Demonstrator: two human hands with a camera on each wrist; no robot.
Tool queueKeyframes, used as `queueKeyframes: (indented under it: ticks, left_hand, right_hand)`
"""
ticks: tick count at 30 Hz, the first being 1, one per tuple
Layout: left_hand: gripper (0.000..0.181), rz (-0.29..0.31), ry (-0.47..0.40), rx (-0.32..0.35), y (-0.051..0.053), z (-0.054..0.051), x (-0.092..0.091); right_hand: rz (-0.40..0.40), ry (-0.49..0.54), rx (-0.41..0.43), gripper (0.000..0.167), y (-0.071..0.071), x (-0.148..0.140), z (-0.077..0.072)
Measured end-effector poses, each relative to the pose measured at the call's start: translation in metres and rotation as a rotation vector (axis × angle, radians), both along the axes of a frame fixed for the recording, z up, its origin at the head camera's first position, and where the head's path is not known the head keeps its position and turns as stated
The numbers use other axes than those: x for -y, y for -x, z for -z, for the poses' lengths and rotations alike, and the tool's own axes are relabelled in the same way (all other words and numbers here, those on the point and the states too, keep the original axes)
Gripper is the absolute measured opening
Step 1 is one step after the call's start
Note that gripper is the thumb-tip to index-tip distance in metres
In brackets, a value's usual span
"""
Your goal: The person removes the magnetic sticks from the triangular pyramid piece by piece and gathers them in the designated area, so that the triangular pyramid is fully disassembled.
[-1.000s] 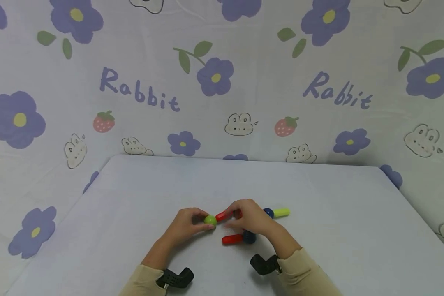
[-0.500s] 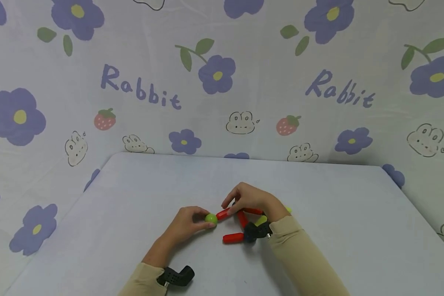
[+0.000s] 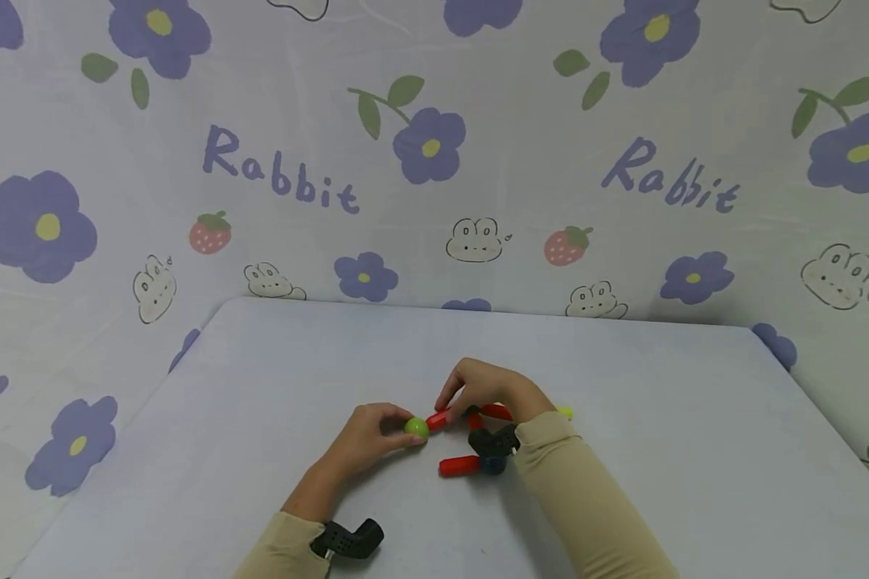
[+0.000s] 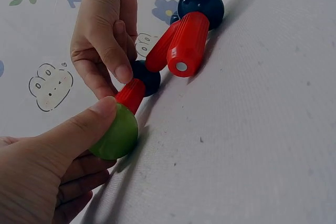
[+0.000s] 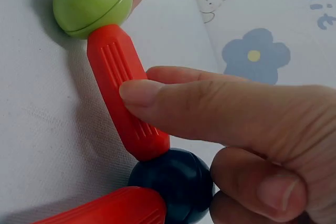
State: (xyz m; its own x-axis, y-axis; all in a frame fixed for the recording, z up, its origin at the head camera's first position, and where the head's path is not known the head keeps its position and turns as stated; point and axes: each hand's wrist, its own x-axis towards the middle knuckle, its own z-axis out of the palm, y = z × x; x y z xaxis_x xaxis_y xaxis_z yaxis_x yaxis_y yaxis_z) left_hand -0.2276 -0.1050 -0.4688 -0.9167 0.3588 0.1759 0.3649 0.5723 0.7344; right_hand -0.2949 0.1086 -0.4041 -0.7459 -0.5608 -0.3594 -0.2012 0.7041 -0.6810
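My left hand (image 3: 365, 438) pinches a green ball (image 3: 417, 428) between thumb and fingers. A red rod (image 5: 118, 85) touches that ball at one end and a dark blue ball (image 5: 181, 184) at the other. The thumb of my right hand (image 5: 252, 135) lies on this rod, with a finger on its far side and the other fingers curled beside the blue ball. From the blue ball a second red rod (image 5: 110, 208) leads away. Nearer me, a red rod (image 3: 459, 466) joins another dark blue ball (image 3: 492, 465).
One more red rod (image 3: 496, 412) and a yellow-green piece (image 3: 565, 413) lie beyond my right wrist, partly hidden by it. The white table (image 3: 319, 346) ends at a patterned cloth backdrop. Black wrist devices are strapped to both arms.
My right hand has moved up and to the left onto the red rod beside the green ball, and its wrist now covers some pieces. The left hand keeps its pinch.
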Motion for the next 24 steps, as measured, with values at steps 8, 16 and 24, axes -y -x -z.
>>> queueKeyframes:
  ticks: [8, 16, 24]
  left_hand:
    - [0.034, 0.009, -0.009, 0.012, 0.0004, -0.0009, 0.0001]
    - [0.034, 0.018, -0.010, 0.007, 0.0020, -0.0004, 0.0000]
    - [0.034, 0.028, -0.001, 0.003, 0.0028, -0.0007, 0.0002]
  right_hand:
    - [-0.005, -0.067, -0.010, 0.012, 0.0009, 0.0039, -0.0024]
    - [-0.010, -0.076, -0.013, 0.011, 0.0036, 0.0027, -0.0026]
    - [-0.049, -0.035, -0.020, 0.011, 0.0054, 0.0009, 0.0004]
